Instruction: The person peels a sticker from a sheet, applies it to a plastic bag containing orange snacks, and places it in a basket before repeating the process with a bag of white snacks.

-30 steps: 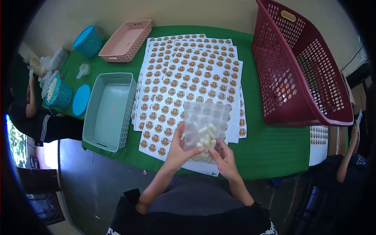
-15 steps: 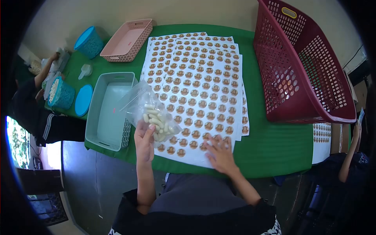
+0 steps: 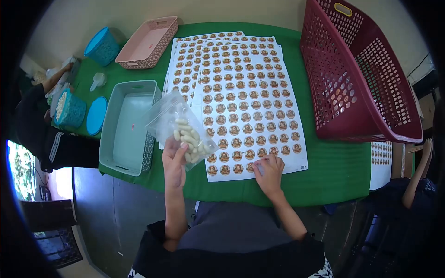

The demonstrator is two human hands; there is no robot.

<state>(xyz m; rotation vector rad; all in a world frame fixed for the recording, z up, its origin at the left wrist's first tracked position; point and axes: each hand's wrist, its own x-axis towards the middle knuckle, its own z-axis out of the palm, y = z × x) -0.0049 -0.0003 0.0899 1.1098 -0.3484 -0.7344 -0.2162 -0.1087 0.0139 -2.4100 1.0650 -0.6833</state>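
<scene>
A clear zip bag [image 3: 187,134] with pale, oblong pieces inside is held by its lower left side in my left hand [image 3: 174,162], thumb on top. The bag hangs over the left part of the white sheets. My right hand [image 3: 270,175] is at the bottom edge of the top sticker sheet [image 3: 250,106], its fingers curled close together. Whether something small is between those fingertips is too small to make out. Rows of round brown stickers cover the sheet, and more sheets lie under it.
Left of the sheets are a green tray [image 3: 127,125], pink tray [image 3: 148,41], blue lid [image 3: 97,116], scoop [image 3: 98,81] and blue tubs [image 3: 102,47]. A maroon basket [image 3: 345,88] stands right. One person is at far left, another at far right.
The top sticker sheet has shifted and turned, its lower end now further right. My right hand has gone from spread fingers on the sheet to curled fingers at its edge.
</scene>
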